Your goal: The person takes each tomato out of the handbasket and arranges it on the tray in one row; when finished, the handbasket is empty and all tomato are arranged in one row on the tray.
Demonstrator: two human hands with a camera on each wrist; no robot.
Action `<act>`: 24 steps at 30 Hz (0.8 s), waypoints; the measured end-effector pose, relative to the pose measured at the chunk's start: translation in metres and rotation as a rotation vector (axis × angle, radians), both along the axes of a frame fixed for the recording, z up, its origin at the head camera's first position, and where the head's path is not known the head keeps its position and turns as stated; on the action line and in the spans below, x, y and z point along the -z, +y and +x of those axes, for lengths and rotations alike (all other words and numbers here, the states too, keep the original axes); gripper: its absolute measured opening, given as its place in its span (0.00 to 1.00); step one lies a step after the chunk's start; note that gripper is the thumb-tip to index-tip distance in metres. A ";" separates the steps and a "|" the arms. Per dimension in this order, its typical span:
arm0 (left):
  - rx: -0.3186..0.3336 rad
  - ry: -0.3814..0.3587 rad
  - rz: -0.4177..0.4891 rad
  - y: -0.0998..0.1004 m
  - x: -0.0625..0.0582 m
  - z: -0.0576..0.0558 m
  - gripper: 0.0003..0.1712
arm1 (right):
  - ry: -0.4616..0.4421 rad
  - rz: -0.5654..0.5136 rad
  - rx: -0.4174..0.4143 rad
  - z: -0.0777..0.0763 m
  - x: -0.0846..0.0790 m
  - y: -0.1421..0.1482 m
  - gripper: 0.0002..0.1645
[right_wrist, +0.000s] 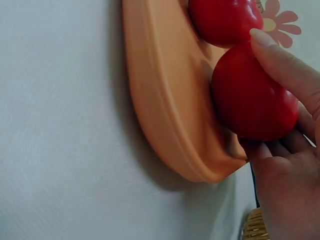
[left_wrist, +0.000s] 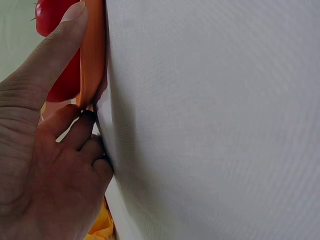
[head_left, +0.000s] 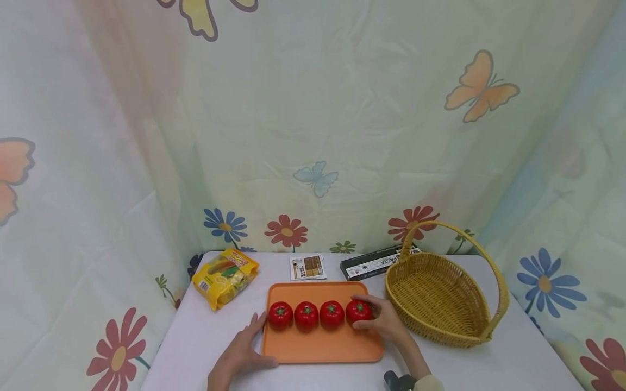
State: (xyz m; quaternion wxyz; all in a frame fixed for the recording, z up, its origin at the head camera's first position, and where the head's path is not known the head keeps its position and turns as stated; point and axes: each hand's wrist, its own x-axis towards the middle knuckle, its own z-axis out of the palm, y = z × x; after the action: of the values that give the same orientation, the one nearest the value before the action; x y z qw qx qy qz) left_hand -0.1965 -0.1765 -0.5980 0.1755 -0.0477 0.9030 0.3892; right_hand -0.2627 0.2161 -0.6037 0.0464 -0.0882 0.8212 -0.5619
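Note:
Four red tomatoes stand in a row on an orange tray (head_left: 323, 347). My right hand (head_left: 388, 320) grips the rightmost tomato (head_left: 358, 310), with the thumb on its near side and the fingers around its far side. In the right wrist view this tomato (right_wrist: 252, 97) sits low on the tray, close beside its neighbour (right_wrist: 225, 20). At the tray's front left corner is my left hand (head_left: 242, 347), thumb and fingers spread. In the left wrist view its thumb lies along the tray rim (left_wrist: 93, 55) and its fingertips are at the tray's side.
A wicker basket (head_left: 440, 293) with a tall handle stands right of the tray. Behind the tray lie a small white-and-brown packet (head_left: 308, 267) and a black pasta box (head_left: 374, 262). A yellow food bag (head_left: 225, 277) is at the back left. A patterned curtain hangs behind the table.

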 end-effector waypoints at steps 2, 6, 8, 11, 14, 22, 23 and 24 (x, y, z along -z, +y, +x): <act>-0.001 0.000 0.000 0.001 0.000 0.001 0.71 | -0.007 -0.007 -0.008 0.000 0.000 0.001 0.44; 0.007 0.007 -0.001 0.001 -0.002 0.001 0.70 | 0.001 -0.024 -0.026 0.001 -0.001 0.002 0.44; 0.012 0.012 -0.005 0.001 -0.003 0.001 0.69 | 0.010 -0.037 -0.038 0.001 0.000 0.002 0.43; 0.022 0.022 -0.009 -0.001 -0.003 0.000 0.69 | 0.012 -0.053 -0.035 0.001 0.002 0.000 0.43; 0.031 0.036 0.003 -0.001 -0.003 -0.002 0.69 | 0.013 -0.041 -0.011 0.001 0.004 0.000 0.43; 0.034 0.046 0.018 -0.002 -0.001 -0.001 0.69 | 0.032 -0.025 0.011 0.003 0.002 -0.001 0.44; 0.033 0.045 0.021 -0.002 -0.001 0.000 0.69 | 0.030 -0.030 0.010 0.004 0.003 -0.002 0.44; 0.034 0.043 0.020 -0.003 0.000 0.002 0.69 | 0.027 -0.035 0.010 0.005 0.003 -0.003 0.44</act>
State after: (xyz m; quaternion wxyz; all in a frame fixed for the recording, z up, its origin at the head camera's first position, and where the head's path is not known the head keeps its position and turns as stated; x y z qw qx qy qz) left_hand -0.1946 -0.1792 -0.5982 0.1629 -0.0223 0.9033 0.3962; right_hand -0.2574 0.2135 -0.6072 0.0310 -0.0927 0.8121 -0.5753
